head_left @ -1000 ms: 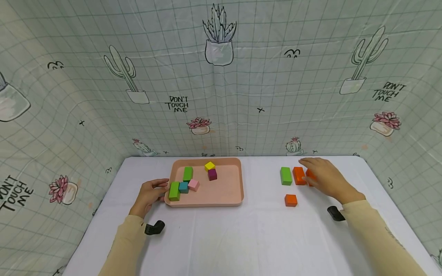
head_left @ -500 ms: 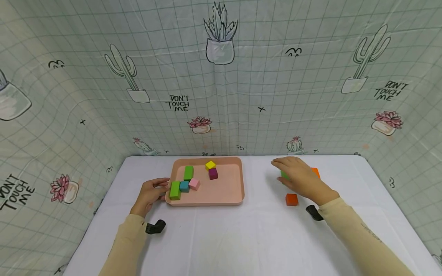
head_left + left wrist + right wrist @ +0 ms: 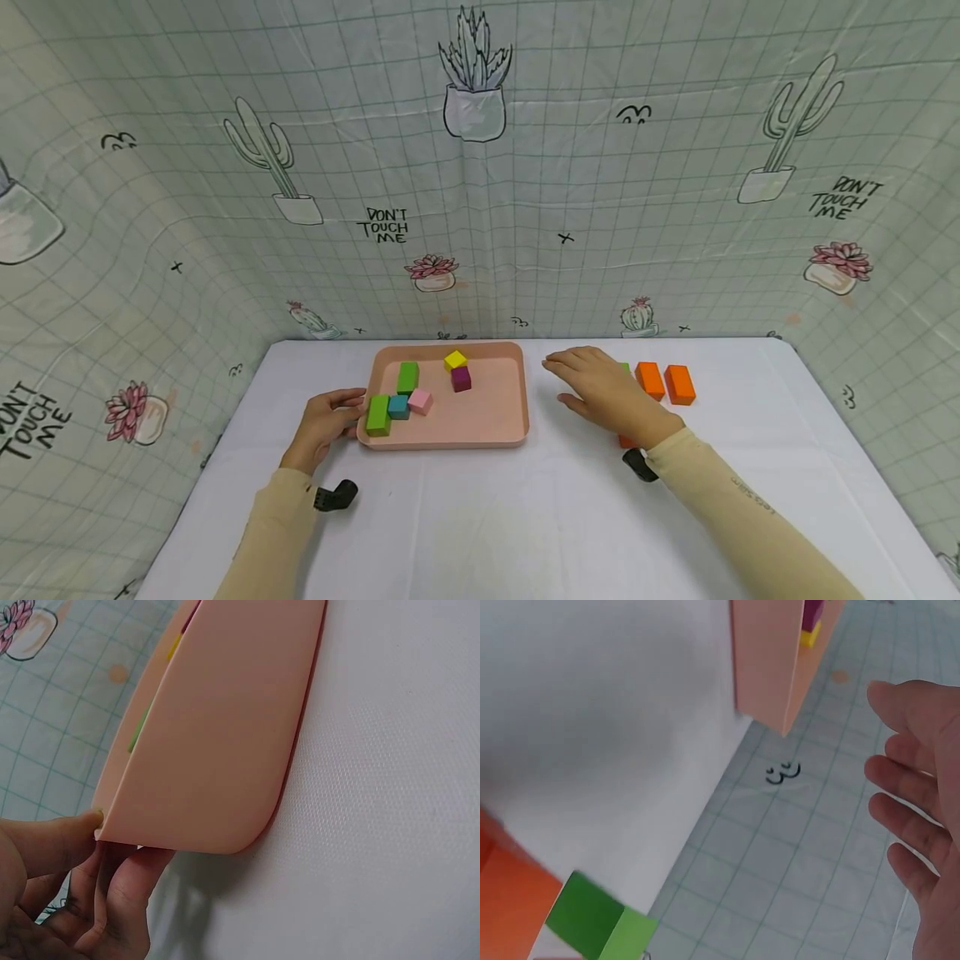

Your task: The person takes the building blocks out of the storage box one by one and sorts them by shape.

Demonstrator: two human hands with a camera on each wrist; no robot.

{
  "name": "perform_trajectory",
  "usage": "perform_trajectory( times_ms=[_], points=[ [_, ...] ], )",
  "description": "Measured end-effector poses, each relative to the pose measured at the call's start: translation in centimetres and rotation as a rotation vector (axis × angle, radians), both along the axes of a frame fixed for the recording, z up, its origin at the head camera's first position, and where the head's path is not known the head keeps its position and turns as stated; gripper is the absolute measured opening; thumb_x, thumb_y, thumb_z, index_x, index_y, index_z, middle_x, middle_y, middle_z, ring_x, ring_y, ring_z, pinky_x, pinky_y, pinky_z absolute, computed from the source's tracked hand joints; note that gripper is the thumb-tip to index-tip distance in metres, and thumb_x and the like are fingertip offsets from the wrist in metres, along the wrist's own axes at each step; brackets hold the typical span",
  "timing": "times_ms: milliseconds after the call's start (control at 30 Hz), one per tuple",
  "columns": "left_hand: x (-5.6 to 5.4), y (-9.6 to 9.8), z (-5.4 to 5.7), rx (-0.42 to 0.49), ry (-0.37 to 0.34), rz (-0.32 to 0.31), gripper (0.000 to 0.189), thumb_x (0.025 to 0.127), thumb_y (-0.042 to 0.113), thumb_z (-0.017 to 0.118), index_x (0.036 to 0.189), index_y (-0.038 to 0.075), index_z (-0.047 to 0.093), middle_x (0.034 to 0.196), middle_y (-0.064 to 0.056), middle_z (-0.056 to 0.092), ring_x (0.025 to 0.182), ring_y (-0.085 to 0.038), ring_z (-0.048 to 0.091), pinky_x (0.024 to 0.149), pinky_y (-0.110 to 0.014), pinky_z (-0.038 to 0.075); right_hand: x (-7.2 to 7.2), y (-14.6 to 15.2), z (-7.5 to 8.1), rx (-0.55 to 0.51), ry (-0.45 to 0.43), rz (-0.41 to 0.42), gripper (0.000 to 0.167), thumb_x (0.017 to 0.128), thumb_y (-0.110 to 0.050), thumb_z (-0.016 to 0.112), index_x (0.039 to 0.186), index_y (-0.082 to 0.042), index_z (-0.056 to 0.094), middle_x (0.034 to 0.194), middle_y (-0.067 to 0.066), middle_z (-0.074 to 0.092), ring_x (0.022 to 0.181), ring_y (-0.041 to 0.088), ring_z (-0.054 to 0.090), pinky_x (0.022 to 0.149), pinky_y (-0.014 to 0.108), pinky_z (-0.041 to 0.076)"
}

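My left hand point(image 3: 318, 425) pinches the left edge of a pink tray point(image 3: 487, 421); in the left wrist view its thumb point(image 3: 64, 840) lies on the rim, with fingers below. Inside the tray sit two green blocks point(image 3: 378, 415), a teal cube point(image 3: 399, 407), a pink cube point(image 3: 421, 402), a yellow cube point(image 3: 454, 360) and a purple cube point(image 3: 461, 379). Between the tray and the loose blocks, my right hand point(image 3: 603, 396) hovers over the table with fingers extended and nothing held. It mostly hides a green block point(image 3: 589, 915) and an orange cube point(image 3: 627, 442).
Two orange blocks point(image 3: 680, 384) stand side by side at the right of the white table point(image 3: 480, 517). Behind the table hangs a grid-patterned cloth point(image 3: 562, 183) with cactus drawings. Each wrist carries a black device point(image 3: 336, 495).
My right hand has moved left from over the orange blocks, past the green block, toward the tray, uncovering both orange blocks. The left hand and the tray stay in place.
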State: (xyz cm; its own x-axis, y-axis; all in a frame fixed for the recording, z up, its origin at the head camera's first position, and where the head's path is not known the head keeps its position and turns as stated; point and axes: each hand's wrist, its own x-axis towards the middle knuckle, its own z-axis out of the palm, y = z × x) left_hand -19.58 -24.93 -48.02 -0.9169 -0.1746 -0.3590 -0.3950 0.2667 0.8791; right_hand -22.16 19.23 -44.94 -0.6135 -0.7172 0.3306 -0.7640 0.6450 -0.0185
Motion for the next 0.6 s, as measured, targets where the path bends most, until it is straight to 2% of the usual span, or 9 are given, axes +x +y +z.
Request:
perform_trajectory(
  times_ms=[333,600],
  points=[
    [0.0,-0.1,-0.3,-0.008,0.002,0.003,0.044,0.104,0.001,0.063,0.147,-0.007,0.056,0.13,-0.019,0.061,0.091,-0.01,0.062,0.069,-0.021,0.056,-0.1,-2.6,0.0,0.014,-0.02,0.006,0.053,0.09,-0.017,0.087,0.136,0.0,0.067,0.135,0.011,0.069,0.127,0.032,0.062,0.114,0.047,0.046],
    [0.1,0.0,-0.1,0.004,0.006,-0.003,0.045,0.104,0.002,0.064,0.147,-0.008,0.055,0.128,-0.017,0.063,0.088,-0.008,0.061,0.068,-0.021,0.055,-0.4,-4.2,-0.6,-0.012,-0.008,0.02,0.053,0.088,-0.018,0.089,0.134,-0.001,0.068,0.134,0.009,0.069,0.126,0.031,0.062,0.114,0.046,0.046]
  ],
)
